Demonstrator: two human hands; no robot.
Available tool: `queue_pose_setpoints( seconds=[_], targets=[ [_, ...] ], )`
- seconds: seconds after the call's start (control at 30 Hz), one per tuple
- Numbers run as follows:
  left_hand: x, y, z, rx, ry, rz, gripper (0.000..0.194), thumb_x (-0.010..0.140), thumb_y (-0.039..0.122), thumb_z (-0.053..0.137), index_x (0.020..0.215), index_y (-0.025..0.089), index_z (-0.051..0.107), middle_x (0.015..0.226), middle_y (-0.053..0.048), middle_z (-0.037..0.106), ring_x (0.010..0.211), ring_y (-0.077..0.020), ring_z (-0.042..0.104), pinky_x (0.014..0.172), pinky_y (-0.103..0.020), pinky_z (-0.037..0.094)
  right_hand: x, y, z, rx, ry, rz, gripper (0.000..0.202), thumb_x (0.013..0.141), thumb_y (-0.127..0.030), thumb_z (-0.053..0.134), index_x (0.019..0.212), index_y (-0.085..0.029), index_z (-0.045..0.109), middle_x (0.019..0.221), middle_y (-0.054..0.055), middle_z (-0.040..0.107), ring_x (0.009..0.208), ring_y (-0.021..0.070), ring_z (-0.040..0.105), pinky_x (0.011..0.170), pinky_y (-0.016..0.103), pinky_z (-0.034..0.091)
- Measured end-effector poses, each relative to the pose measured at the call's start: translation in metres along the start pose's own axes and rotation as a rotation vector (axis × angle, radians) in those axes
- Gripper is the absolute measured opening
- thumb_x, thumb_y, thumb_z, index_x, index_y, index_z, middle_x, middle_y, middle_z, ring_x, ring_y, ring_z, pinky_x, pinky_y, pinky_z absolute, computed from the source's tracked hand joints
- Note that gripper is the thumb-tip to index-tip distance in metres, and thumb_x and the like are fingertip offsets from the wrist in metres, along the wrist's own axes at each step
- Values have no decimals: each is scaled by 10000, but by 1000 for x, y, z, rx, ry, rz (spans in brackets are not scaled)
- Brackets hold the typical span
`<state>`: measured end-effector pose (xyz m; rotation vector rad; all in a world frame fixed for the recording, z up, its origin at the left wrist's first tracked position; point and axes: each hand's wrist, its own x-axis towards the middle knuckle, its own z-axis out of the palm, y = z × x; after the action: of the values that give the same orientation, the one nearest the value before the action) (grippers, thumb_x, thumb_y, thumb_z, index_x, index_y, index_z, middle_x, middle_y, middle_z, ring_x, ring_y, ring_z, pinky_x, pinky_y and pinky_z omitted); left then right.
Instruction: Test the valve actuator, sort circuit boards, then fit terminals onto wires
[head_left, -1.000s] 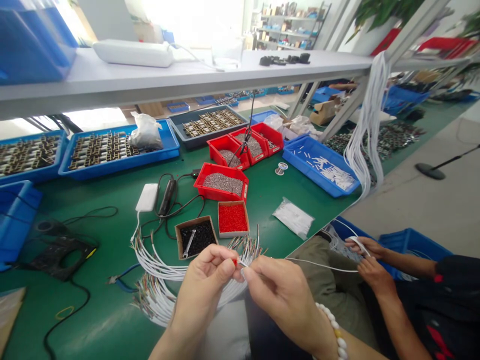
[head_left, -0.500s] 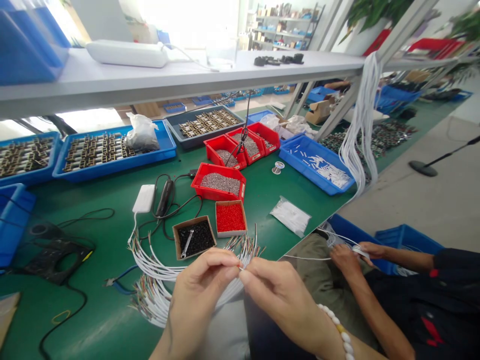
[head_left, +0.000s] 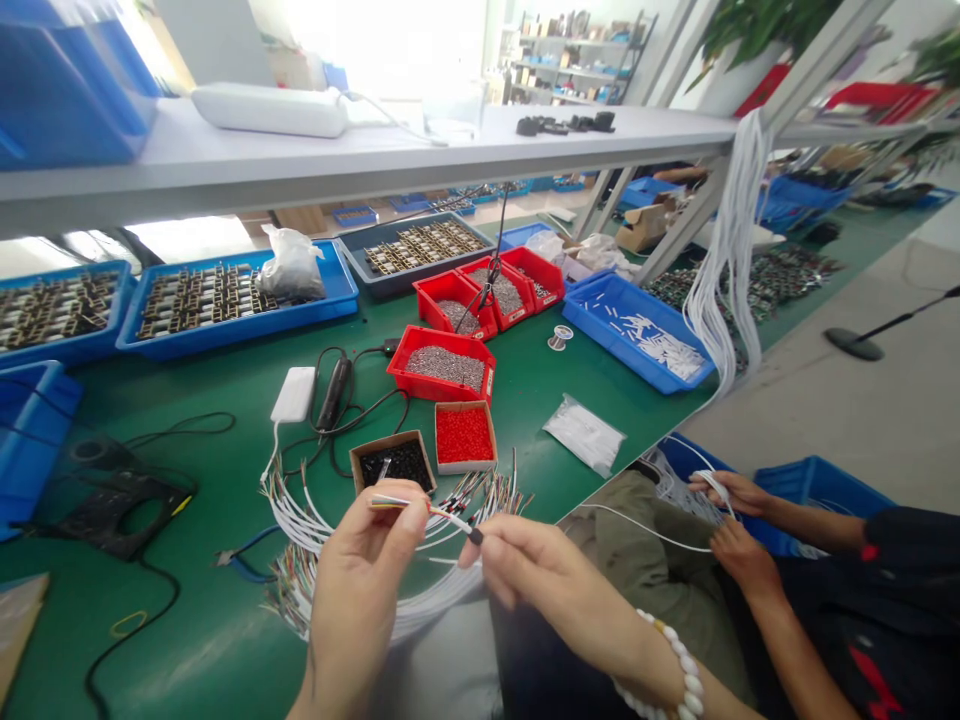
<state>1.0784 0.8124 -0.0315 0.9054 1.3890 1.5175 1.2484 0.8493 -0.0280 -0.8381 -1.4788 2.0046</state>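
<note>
My left hand (head_left: 375,555) pinches the fanned-out coloured wire ends of a white cable (head_left: 454,519) between thumb and fingers. On that cable sits a small black sleeve (head_left: 475,536), and my right hand (head_left: 551,575) is closed at it, thumb and forefinger together. Beneath both hands a bundle of white cables (head_left: 427,608) with stripped, coloured ends curves over the green bench. Just behind my left hand stands a carton of black small parts (head_left: 401,468), its wrench partly hidden. A carton of red small parts (head_left: 465,435) is beside it.
Red bins (head_left: 442,365) of small metal parts stand behind the cartons. A blue tray (head_left: 637,330) of white pieces is at right, near a plastic bag (head_left: 585,435). At lower right a co-worker's hands (head_left: 731,510) hold white cable. A shelf (head_left: 450,150) spans above.
My hands have moved apart slightly, so the cable's coloured wires and black sleeve now show between them. My left hand has shifted left and up. The co-worker's hands have moved along their cable.
</note>
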Motion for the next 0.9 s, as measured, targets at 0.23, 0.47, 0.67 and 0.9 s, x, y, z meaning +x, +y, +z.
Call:
queue_pose_setpoints(
  seconds=[0.23, 0.47, 0.67, 0.9],
  targets=[
    [-2, 3, -1, 7, -140, -76, 97, 856, 300, 656, 821, 209, 661, 808, 25, 605, 790, -94, 568, 746, -170, 456, 1, 1, 6, 165, 0, 27, 463, 935, -540, 491, 899, -100, 629, 544, -75, 317, 487, 71, 252, 452, 215, 180],
    [-3, 9, -1, 27, -197, -79, 110, 861, 290, 644, 789, 208, 657, 798, 34, 598, 712, -79, 571, 699, -165, 473, 2, -1, 9, 165, -29, 17, 423, 932, -515, 518, 878, -106, 606, 559, -52, 422, 503, 71, 330, 483, 210, 243],
    [-10, 6, 4, 108, -70, -66, 187, 841, 338, 664, 721, 202, 619, 721, 44, 600, 671, -69, 559, 643, -127, 461, -1, -3, 9, 98, -28, 32, 348, 943, -464, 527, 848, -133, 575, 636, -12, 531, 554, 80, 395, 516, 210, 289],
    [-19, 3, 22, 60, -166, -159, 232, 833, 404, 641, 755, 188, 609, 726, 10, 618, 686, -120, 607, 656, -205, 508, -2, 2, 13, 208, 27, 25, 351, 928, -481, 551, 881, -133, 556, 619, -31, 497, 510, 63, 327, 475, 202, 247]
  ],
)
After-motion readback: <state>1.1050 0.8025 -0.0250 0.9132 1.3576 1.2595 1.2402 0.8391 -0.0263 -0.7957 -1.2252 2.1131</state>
